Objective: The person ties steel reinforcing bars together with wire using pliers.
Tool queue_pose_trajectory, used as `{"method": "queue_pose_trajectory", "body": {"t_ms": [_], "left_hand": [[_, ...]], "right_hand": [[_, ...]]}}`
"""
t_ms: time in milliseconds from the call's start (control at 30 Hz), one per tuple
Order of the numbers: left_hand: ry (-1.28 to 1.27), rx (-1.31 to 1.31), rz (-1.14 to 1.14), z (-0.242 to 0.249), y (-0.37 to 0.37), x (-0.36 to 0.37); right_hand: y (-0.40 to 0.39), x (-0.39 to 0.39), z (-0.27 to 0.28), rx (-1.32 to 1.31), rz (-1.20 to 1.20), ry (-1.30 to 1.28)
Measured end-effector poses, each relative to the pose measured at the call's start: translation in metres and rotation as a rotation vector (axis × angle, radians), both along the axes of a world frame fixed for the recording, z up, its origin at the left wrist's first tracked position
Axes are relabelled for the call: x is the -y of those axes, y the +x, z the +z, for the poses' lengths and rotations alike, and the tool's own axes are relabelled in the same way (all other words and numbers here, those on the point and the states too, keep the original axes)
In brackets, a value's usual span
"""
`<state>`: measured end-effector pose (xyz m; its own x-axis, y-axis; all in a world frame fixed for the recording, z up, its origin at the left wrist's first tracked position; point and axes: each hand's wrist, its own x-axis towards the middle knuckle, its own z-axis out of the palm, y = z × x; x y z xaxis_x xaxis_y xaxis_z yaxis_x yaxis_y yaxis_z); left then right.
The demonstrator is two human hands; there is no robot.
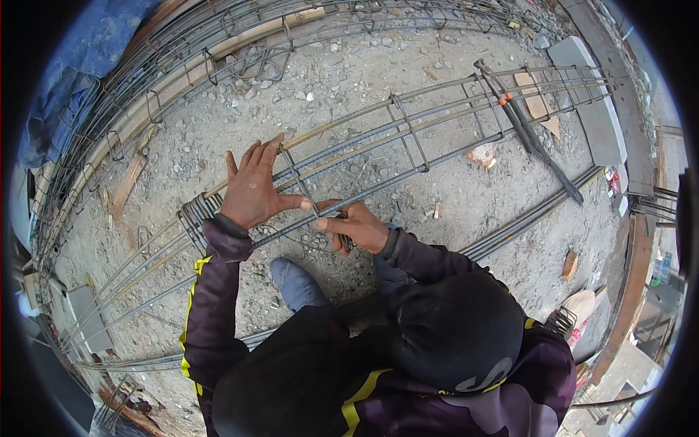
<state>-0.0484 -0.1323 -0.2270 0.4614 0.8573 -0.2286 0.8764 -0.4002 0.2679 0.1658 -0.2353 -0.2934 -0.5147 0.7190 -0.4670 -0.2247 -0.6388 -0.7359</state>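
Observation:
A long cage of steel reinforcing bars (pixel 364 195) runs across the middle, with square wire stirrups (pixel 410 133) spaced along it. My left hand (pixel 253 188) lies over the cage with fingers spread, its thumb reaching to the lower corner of a stirrup (pixel 297 172). Just left of the wrist, several stirrups (pixel 196 216) are bunched together on the bars. Close by the same corner, my right hand (pixel 358 227) is closed around a small bundle of dark wire (pixel 344 234), its fingertips right at the near bar. The palm hides part of the bundle.
A dark long-handled tool (pixel 535 142) with orange bands leans across the cage's right end, near a grey block (pixel 593 124). More rebar cages (pixel 156 109) curve along the upper left. Loose bars (pixel 524 218) lie at right on gravelly ground. A grey shoe (pixel 298 284) stands below the cage.

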Motion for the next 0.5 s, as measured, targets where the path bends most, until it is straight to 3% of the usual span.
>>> {"method": "queue_pose_trajectory", "body": {"t_ms": [500], "left_hand": [[-0.082,0.033,0.031,0.004,0.009,-0.004]], "right_hand": [[0.008,-0.001,0.016,0.076,0.016,-0.025]]}}
